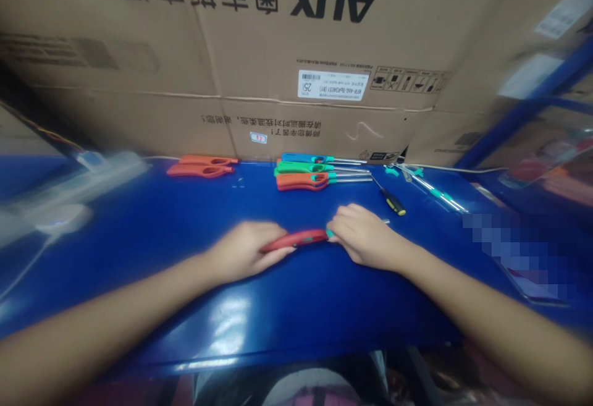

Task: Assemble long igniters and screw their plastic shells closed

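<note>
Between my two hands, a little above the blue table, is a red long-necked lighter (pixel 303 240) with a green collar. My left hand (pixel 248 248) is closed round the end of its handle. My right hand (pixel 364 236) is closed round the neck by the green collar, and a bit of metal tip shows past the fingers. Beyond my hands lie several assembled lighters side by side: a blue one (pixel 301 158), a green one (pixel 303 168) and an orange one (pixel 299 181), their metal necks pointing right.
Orange lighter handles (pixel 201 167) without necks lie at the back left. A black-and-yellow screwdriver (pixel 393 202) and metal necks with green collars (pixel 435 192) are at the right. A large cardboard box (pixel 259 54) walls off the back. A white power strip (pixel 111 177) stands left.
</note>
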{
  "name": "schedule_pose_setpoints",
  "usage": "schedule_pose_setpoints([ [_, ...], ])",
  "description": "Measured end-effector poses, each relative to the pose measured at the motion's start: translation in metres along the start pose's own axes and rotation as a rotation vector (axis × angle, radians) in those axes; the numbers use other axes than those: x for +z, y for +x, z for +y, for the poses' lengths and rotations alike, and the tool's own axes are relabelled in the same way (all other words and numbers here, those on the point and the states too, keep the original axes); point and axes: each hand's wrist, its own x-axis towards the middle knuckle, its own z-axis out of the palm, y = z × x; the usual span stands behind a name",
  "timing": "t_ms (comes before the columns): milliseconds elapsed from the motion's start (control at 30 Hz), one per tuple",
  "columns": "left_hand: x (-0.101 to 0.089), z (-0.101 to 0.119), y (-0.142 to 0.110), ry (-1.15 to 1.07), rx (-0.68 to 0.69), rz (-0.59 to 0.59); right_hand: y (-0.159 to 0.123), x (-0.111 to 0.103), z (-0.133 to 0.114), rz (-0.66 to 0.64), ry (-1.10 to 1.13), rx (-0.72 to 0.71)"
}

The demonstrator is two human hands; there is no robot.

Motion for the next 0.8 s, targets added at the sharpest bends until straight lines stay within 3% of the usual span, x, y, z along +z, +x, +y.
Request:
schedule_pose_setpoints([
  [233,0.0,0.004,-0.003,0.176,0.086,0.009,-0.001,0.005,-0.004,-0.093,0.099,0.056],
  [367,0.0,0.006,-0.003,0.064,0.036,-0.019,-0.001,0.006,-0.006,-0.048,0.106,0.055],
  [600,-0.001,0.017,0.001,-0.191,-0.175,0.023,0.0,-0.001,-0.009,0.034,0.076,-0.004],
  [800,-0.002,0.012,0.002,-0.213,-0.163,-0.003,0.001,-0.001,-0.007,0.04,0.046,-0.03],
])
